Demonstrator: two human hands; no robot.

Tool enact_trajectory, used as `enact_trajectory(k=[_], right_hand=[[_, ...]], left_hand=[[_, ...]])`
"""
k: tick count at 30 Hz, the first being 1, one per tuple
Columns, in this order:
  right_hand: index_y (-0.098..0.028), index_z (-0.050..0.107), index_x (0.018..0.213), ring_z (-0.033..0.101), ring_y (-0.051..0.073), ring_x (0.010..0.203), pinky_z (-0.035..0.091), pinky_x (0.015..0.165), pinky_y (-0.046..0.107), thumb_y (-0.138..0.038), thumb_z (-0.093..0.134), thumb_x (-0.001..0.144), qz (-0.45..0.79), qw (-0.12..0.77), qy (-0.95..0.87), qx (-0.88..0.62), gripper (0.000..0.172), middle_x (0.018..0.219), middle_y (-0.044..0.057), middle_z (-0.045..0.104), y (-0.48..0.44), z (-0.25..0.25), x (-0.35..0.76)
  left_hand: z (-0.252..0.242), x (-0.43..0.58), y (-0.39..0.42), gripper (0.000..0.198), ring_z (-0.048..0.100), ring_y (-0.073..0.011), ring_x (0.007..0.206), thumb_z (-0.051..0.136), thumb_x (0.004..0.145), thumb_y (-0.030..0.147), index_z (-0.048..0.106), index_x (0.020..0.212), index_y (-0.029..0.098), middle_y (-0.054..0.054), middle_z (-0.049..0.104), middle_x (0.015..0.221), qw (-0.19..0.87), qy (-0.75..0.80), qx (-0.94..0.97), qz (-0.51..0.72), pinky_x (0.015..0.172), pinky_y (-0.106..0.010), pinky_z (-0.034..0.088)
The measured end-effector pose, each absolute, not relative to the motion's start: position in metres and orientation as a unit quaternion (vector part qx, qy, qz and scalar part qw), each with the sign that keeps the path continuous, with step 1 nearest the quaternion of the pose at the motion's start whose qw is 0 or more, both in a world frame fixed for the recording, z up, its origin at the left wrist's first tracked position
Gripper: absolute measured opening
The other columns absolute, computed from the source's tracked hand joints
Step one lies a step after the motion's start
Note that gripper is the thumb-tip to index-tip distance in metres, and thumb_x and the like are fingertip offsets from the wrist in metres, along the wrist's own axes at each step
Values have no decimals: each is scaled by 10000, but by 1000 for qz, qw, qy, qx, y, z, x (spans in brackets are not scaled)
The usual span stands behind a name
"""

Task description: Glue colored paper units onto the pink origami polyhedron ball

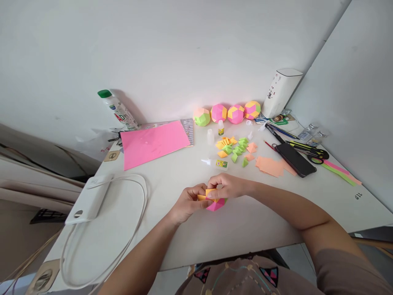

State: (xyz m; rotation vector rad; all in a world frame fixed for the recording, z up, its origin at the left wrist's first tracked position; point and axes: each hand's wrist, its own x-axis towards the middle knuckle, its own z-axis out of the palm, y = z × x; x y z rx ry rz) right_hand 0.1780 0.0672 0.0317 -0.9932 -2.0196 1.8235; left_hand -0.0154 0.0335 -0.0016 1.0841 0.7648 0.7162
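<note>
Low in the middle of the head view, a partly built paper ball [216, 205] of pink and orange pieces, with a bit of green at its right, is held between both hands. My left hand [189, 201] grips its left side, fingers closed near an orange flap. From above and the right, my right hand [225, 187] pinches an orange part of the ball. Fingers cover much of the join. Beyond the hands lie folded orange pieces [225, 142], green pieces [236, 152] and a glue bottle [221, 164] on its side.
Several finished paper balls [219, 113] line the wall. Pink sheets [156, 143] lie at the left, near a spray can [119, 110] and a white power strip [89, 199] with a looped cable. A black case [295, 159], scissors [315, 159] and peach paper [270, 166] lie right.
</note>
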Motion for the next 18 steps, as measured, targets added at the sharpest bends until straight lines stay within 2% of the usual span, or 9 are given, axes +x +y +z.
enact_trajectory(k=[7,10,12,15,18], right_hand=[[-136,612,741,432,73,580,333,514,199,-310,554,823,601,118,-707,-353,201,671,-19,508,66,32,177],[-139,583,694,395,69,538,306,488,202,-403,533,854,613,129,-696,-351,313,604,-33,457,68,35,179],[-143,590,713,420,78,549,322,499,210,-468,493,875,612,133,-696,-351,376,616,-24,477,70,41,184],[-161,651,843,546,133,756,409,631,239,-452,542,856,561,137,-749,-325,311,844,32,607,76,53,195],[-201,658,990,549,184,980,429,805,289,-387,643,797,518,130,-801,-270,267,1052,48,621,81,63,207]], left_hand=[[-4,-16,31,159,504,-128,733,747,695,188,621,608,145,-2,533,771,736,324,499,324,658,-264,393],[-6,-17,32,123,529,-146,762,746,702,200,646,647,152,-15,572,807,744,306,497,326,688,-284,417],[-6,-18,33,100,547,-170,811,748,701,207,668,670,158,-33,593,871,745,293,497,335,717,-306,435],[-6,-20,35,79,547,-212,897,754,695,224,696,692,170,-51,575,903,740,257,508,358,753,-339,452],[-6,-20,36,54,526,-231,966,752,703,240,720,711,197,-49,542,888,724,204,530,391,793,-358,454]])
